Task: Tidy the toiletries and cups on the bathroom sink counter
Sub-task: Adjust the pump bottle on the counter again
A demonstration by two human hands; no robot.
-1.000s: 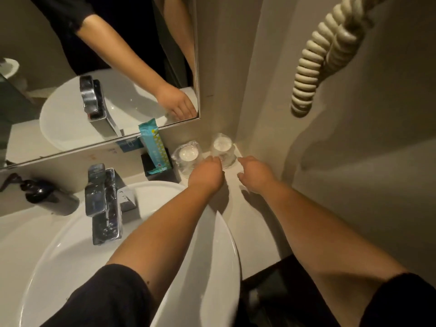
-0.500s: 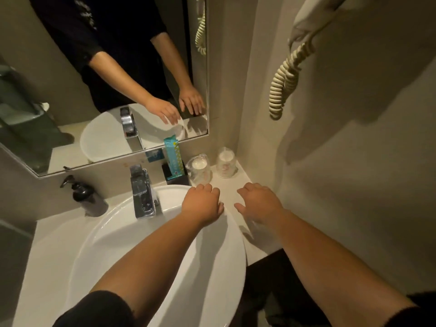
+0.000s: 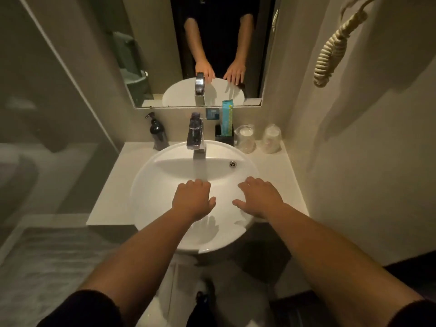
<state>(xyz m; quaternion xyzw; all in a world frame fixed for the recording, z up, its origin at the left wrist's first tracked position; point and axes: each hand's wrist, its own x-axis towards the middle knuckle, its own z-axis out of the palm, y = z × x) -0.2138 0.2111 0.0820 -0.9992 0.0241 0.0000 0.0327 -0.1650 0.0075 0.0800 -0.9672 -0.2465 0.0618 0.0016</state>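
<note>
Head view: a left hand and right hand hover empty, fingers loosely spread, over a white basin. Beyond the right hand, two wrapped cups stand on the pale counter against the wall, below a mirror.

Pale worktop carrying a round white basin. Along the back wall, left to right: dark pump bottle, chrome tap, black holder with a teal packet, two wrapped cups.
</note>
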